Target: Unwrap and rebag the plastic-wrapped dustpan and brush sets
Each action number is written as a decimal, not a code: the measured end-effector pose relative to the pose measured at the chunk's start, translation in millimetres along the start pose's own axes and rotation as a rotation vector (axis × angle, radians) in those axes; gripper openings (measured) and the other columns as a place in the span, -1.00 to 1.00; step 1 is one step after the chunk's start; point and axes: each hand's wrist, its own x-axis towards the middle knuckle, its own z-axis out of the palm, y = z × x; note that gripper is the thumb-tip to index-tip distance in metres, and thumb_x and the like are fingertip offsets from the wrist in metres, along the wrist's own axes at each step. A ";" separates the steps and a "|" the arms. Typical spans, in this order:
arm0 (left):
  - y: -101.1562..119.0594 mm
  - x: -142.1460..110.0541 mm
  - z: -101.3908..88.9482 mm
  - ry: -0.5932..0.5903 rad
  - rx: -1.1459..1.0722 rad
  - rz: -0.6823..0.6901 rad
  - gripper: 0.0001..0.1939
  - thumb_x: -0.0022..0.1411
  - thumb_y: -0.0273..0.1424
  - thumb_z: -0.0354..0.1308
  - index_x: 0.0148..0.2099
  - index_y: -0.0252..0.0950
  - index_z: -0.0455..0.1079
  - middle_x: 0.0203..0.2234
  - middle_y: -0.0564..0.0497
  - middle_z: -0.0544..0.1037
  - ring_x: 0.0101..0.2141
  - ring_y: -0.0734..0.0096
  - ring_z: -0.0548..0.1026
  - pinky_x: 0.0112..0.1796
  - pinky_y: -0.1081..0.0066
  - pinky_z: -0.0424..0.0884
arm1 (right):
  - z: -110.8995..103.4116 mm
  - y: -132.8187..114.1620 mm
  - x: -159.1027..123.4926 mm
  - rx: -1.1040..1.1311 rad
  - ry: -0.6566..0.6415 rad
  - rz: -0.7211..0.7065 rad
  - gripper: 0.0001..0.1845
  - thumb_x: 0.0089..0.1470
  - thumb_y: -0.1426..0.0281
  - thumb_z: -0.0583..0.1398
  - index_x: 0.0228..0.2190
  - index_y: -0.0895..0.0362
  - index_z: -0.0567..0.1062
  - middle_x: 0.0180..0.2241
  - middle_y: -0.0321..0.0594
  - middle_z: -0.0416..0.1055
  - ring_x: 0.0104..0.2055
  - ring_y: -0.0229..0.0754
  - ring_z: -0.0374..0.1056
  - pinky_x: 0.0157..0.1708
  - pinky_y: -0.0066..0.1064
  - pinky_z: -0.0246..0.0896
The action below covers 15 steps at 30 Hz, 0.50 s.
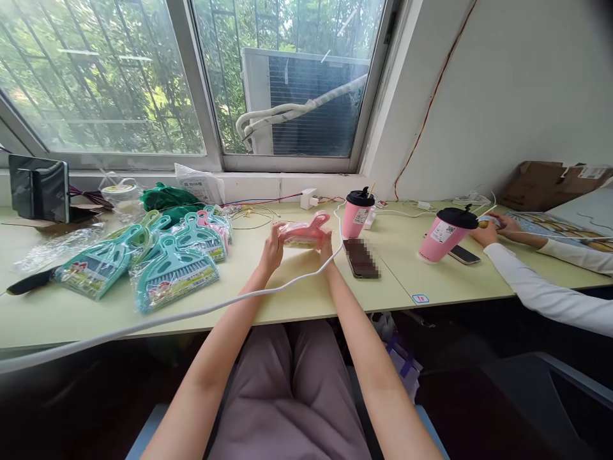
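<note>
A pink mini dustpan and brush set [302, 235], apparently in clear wrapping, is held between both hands just above the table. My left hand [272, 250] closes on its left end. Its right end is gripped by my right hand [326, 246], below the looped pink handle. To the left lie several wrapped teal dustpan and brush sets [177, 275], with green and pink ones [218, 227] among them. A white cable [287, 285] crosses in front of my forearms and partly covers my right hand.
Right of my hands are a phone [363, 259] and two pink lidded cups [355, 217]. A co-worker's hands [498, 231] handle something farther right. Left stand a black-handled knife [33, 280], a propped tablet [41, 188] and a green plastic bag [167, 199].
</note>
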 end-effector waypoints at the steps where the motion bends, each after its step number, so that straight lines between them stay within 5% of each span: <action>1: 0.7 -2.5 -0.2 0.018 0.038 0.028 -0.59 0.46 -0.16 -0.25 0.09 -0.26 0.27 -0.39 -0.04 0.52 -0.45 0.37 0.42 -0.35 0.40 0.34 | 0.7 0.2 -0.9 0.035 -0.006 -0.005 -0.23 0.19 -0.19 -0.14 -0.15 0.17 0.50 -0.13 -0.03 0.54 -0.05 -0.07 0.43 0.02 -0.19 0.30; 6: 29.0 1.2 -10.8 0.097 0.242 0.138 -0.62 0.45 -0.17 -0.20 -0.03 -0.26 0.36 -0.30 -0.13 0.56 -0.31 0.27 0.51 -0.28 0.37 0.34 | 4.9 8.4 -6.0 0.061 -0.026 0.118 -0.17 0.11 -0.29 -0.13 -0.16 0.10 0.54 -0.25 -0.09 0.57 -0.10 -0.06 0.47 -0.03 -0.20 0.33; 9: 50.2 23.8 -21.0 -0.046 0.326 0.021 -0.69 0.43 -0.20 -0.11 -0.01 -0.22 0.37 -0.26 -0.12 0.56 -0.25 0.21 0.52 -0.28 0.39 0.32 | 8.6 17.4 -4.6 -0.031 -0.067 0.267 0.00 0.02 -0.38 -0.24 -0.11 0.10 0.55 -0.37 -0.07 0.56 -0.18 -0.01 0.50 -0.11 -0.15 0.37; 15: 73.1 63.9 -25.6 -0.311 0.340 -0.045 -0.67 0.39 -0.33 -0.03 0.15 -0.24 0.29 -0.17 -0.15 0.52 -0.19 0.06 0.52 -0.16 0.27 0.34 | 17.0 16.7 -3.0 -0.099 -0.121 0.290 0.09 0.03 -0.35 -0.34 0.15 0.14 0.38 -0.16 -0.03 0.57 -0.10 -0.04 0.49 -0.07 -0.16 0.37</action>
